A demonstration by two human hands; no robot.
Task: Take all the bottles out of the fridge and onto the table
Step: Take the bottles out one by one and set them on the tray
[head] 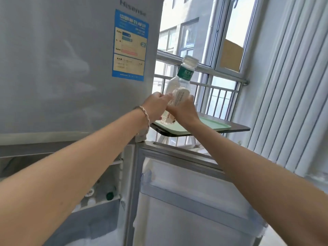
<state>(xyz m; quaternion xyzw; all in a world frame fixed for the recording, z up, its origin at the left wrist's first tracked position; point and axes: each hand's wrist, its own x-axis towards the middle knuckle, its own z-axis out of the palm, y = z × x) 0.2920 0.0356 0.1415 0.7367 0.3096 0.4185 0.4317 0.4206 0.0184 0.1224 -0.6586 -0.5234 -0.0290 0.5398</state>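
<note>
Bottle in your hands: clear plastic bottle [179, 82] with a white cap and a green neck label, tilted so the cap leans up and to the right; its base hangs just over the near end of the green tray.
Second bottle: a smaller one with a white printed label [180, 97] seems to be pressed against the first, though blur and your fingers hide most of it.
Left hand: your left hand [157, 105] is wrapped around the lower body of the clear bottle from the left, fingers closed on it; a silver bracelet [144, 114] sits on that wrist.
Right hand: your right hand [184, 110] is closed around the bottles from the right and below, touching the left hand's fingertips.
Tray: pale green tray [209, 127] lying flat on the tabletop.
Tabletop: dark tabletop [239, 128] beside the window railing, just right of the fridge.
Fridge: grey fridge [62, 68] with its upper door shut and a blue energy sticker [130, 45]; the lower door [195, 201] is swung open beneath your arms.
Left inside: bottle tops, one with a green cap [109, 195], in the lower compartment.
</note>
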